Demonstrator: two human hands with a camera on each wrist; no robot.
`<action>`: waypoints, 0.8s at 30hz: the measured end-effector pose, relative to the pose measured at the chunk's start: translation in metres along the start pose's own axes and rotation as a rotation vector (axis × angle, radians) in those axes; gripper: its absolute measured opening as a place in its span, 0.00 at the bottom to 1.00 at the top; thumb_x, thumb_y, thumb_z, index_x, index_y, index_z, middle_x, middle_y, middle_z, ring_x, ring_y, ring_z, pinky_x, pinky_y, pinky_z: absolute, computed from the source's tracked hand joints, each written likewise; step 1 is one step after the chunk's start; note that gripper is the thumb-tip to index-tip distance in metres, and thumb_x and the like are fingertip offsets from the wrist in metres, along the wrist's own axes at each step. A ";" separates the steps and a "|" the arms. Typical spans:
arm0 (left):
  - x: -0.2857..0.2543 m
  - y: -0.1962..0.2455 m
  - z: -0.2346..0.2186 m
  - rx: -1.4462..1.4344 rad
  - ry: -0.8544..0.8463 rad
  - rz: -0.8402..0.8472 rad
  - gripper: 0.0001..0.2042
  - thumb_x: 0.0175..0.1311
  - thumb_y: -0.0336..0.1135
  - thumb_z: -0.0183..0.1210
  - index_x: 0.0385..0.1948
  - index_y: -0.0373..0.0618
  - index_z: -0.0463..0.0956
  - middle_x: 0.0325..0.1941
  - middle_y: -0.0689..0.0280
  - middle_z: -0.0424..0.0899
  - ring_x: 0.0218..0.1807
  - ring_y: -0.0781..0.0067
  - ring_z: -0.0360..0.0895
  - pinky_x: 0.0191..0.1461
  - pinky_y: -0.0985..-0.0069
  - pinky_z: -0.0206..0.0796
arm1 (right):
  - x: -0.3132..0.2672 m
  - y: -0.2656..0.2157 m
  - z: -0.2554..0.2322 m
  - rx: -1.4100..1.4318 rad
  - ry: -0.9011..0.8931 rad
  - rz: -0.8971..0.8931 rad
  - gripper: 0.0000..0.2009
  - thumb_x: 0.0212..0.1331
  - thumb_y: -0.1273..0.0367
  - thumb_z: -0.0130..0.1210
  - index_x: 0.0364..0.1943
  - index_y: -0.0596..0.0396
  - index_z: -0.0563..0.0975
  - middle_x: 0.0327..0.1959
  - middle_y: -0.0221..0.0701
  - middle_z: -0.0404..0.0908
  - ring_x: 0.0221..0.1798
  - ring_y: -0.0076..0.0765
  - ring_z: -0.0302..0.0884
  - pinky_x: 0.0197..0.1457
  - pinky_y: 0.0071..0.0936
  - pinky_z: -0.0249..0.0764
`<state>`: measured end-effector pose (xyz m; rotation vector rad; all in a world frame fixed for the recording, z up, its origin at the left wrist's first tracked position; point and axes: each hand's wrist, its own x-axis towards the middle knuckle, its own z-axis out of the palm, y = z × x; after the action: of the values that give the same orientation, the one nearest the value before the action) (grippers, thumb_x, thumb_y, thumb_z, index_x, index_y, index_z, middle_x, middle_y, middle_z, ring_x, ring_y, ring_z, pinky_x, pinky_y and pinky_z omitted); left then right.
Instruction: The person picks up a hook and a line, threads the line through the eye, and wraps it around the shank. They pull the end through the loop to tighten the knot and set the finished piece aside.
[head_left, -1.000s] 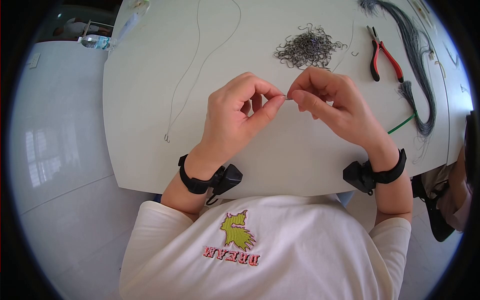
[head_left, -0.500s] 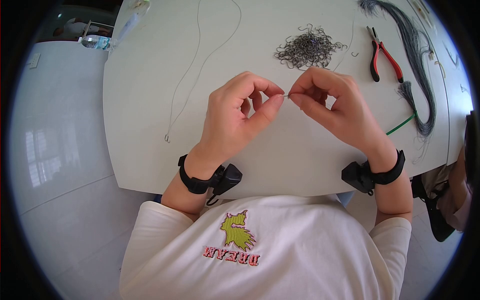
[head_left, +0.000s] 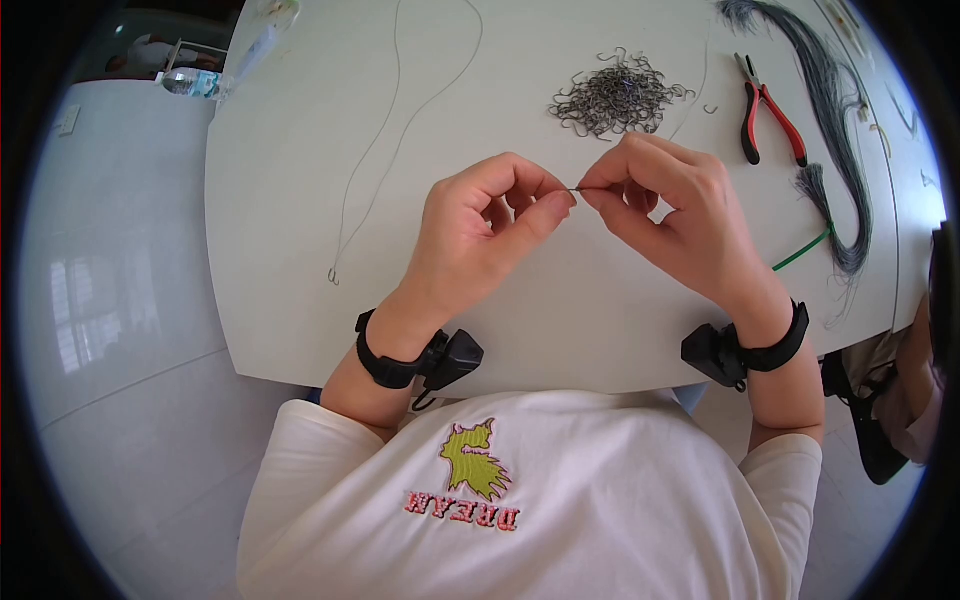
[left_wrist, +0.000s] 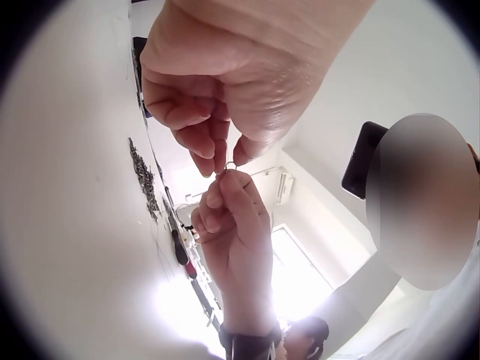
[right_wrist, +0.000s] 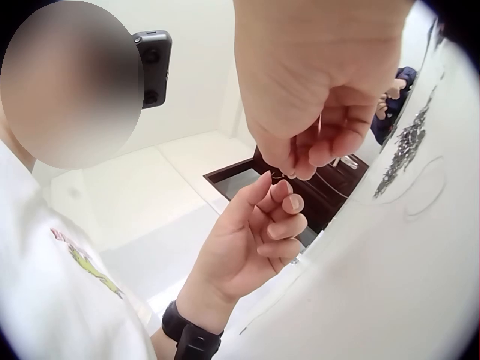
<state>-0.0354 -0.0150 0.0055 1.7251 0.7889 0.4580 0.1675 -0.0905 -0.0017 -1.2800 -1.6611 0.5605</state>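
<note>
Thumb and forefinger of the left hand [head_left: 475,225] pinch one end of a small thin piece [head_left: 573,190], dark in the head view. Its other end lies between the thumb and forefinger of the right hand [head_left: 680,215], the fingertips almost meeting. The left wrist view shows a small curved metal hook [left_wrist: 231,166] between the fingertips of the left hand [left_wrist: 225,82] and the right hand [left_wrist: 236,232]. A fine line runs up from it. From the right wrist, the pinched piece is mostly hidden between the right hand [right_wrist: 322,90] and left hand [right_wrist: 247,240].
Beyond the hands lies a pile of metal hooks [head_left: 622,95], with one loose hook [head_left: 710,109] beside it. Red-handled pliers [head_left: 768,112] and a grey strand bundle [head_left: 840,130] lie to the right. A looped line [head_left: 398,140] with a hook end [head_left: 334,277] lies left.
Both hands have shifted slightly to the right, and the fingertips have closed in on the small piece, which shows less between them than half a second ago.
</note>
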 end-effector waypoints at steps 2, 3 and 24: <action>0.000 0.000 0.001 0.012 0.008 -0.001 0.04 0.68 0.29 0.59 0.37 0.39 0.78 0.35 0.68 0.84 0.38 0.84 0.78 0.40 0.85 0.66 | 0.000 0.000 0.000 -0.010 -0.003 -0.011 0.04 0.52 0.76 0.60 0.31 0.55 0.77 0.26 0.27 0.79 0.21 0.26 0.73 0.24 0.21 0.71; 0.000 0.001 0.002 0.025 0.015 -0.002 0.04 0.67 0.29 0.59 0.37 0.39 0.78 0.35 0.69 0.83 0.38 0.84 0.78 0.40 0.85 0.66 | 0.000 0.001 0.000 -0.020 -0.004 -0.023 0.04 0.52 0.76 0.60 0.31 0.55 0.77 0.26 0.27 0.79 0.21 0.26 0.73 0.24 0.21 0.71; 0.003 -0.001 0.010 -0.002 0.117 0.084 0.03 0.66 0.27 0.61 0.38 0.40 0.80 0.38 0.71 0.84 0.34 0.89 0.74 0.35 0.88 0.63 | 0.000 -0.003 -0.003 0.104 -0.058 0.123 0.03 0.55 0.76 0.59 0.32 0.60 0.79 0.27 0.33 0.80 0.28 0.31 0.79 0.34 0.26 0.75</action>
<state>-0.0274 -0.0193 0.0012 1.7464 0.8012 0.6210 0.1685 -0.0921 0.0020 -1.3058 -1.5867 0.7552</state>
